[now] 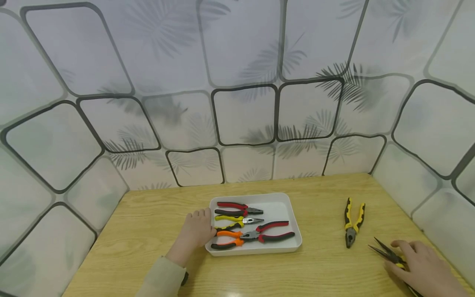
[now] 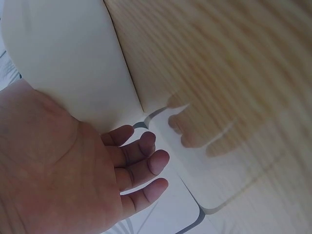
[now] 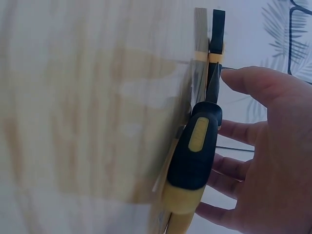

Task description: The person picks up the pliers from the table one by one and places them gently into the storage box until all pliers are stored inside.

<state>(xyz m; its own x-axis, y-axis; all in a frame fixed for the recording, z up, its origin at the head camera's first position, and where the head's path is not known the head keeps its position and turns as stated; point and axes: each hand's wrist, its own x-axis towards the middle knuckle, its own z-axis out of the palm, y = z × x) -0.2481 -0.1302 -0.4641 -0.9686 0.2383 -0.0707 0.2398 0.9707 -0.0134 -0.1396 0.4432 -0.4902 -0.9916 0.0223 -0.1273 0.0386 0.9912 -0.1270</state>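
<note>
My left hand [image 1: 200, 228] holds the left rim of a shallow white tray [image 1: 277, 210]. In the left wrist view its fingers curl loosely beside the tray wall [image 2: 63, 48], and the thumb is hidden. Inside lie red-and-black pliers [image 1: 255, 210], yellow-and-black needle-nose pliers [image 1: 252, 220], orange-and-black pliers [image 1: 229, 234] and a second red-and-black pair [image 1: 276, 238]. At the table's right, my right hand [image 1: 421, 266] lies over black-and-yellow needle-nose pliers [image 1: 389, 255], jaws slightly apart. In the right wrist view its fingers reach behind their grip [image 3: 192, 151], thumb tip right beside it.
Yellow-and-black combination pliers [image 1: 350, 227] lie on the wooden table [image 1: 319, 272] between tray and right hand, handles pointing to the back. Patterned wall covering [image 1: 245, 165] borders the table at the back and both sides.
</note>
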